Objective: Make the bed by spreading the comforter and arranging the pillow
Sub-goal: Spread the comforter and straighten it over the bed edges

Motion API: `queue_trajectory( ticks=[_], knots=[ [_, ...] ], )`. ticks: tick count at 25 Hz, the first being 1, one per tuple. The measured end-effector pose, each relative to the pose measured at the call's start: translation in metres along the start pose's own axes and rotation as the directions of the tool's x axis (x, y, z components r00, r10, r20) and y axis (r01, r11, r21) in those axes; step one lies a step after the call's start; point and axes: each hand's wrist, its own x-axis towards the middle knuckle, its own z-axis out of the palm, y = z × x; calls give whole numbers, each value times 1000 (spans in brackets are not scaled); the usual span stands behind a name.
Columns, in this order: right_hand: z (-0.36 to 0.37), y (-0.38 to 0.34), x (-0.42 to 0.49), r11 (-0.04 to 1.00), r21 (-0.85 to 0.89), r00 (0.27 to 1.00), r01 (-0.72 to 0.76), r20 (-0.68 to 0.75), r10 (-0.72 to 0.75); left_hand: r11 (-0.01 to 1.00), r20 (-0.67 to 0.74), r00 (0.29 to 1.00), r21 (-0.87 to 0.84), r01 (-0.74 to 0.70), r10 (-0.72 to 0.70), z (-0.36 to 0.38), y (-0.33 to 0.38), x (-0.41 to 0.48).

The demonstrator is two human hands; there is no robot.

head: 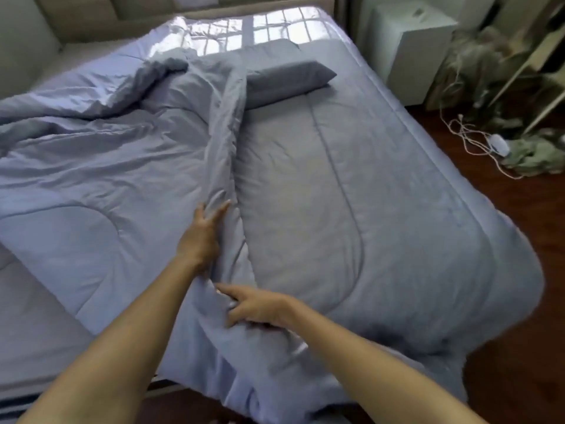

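Note:
A pale blue comforter (351,209) covers the bed, flat on the right half and rumpled on the left half. A raised fold of it runs up the middle from the foot toward the head. My left hand (200,237) grips this fold partway up, fingers pinching the cloth. Nearer the foot, my right hand (253,307) clutches the same fold with fingers curled into the fabric. A blue-grey pillow (287,82) lies flat near the head, its left end tucked under the fold.
A padded headboard (91,19) stands at the far end. A white cabinet (412,50) sits to the right of the bed. Cables and a white adapter (498,145) lie on the dark wooden floor (519,332) beside a heap of greenish cloth (538,157).

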Motion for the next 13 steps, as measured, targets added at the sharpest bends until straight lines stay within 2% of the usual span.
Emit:
queue_trajectory(
  ticks=[2, 4, 7, 9, 11, 12, 13],
  knots=[
    [6, 16, -9, 989, 119, 995, -87, -41, 92, 997, -83, 996, 72, 38, -32, -7, -32, -1],
    [16, 34, -13, 969, 194, 961, -153, -201, 191, 989, -148, 984, 88, 117, -103, -13, -78, -10],
    [39, 58, 2, 963, 179, 851, -200, -457, 261, 940, -204, 918, -46, 338, -341, -13, -153, -44],
    [66, 67, 28, 953, 137, 717, -270, -632, 295, 863, -209, 837, -154, 482, -505, -12, -215, -94],
    [88, 71, 47, 909, 59, 595, -412, -739, 317, 736, -193, 712, -245, 631, -675, -3, -271, -155],
    [98, 68, 52, 881, 14, 585, -473, -743, 326, 655, -167, 636, -273, 704, -754, 4, -296, -188],
    [107, 64, 58, 861, -39, 604, -507, -729, 322, 571, -129, 561, -299, 765, -818, 12, -319, -222]
  ],
)
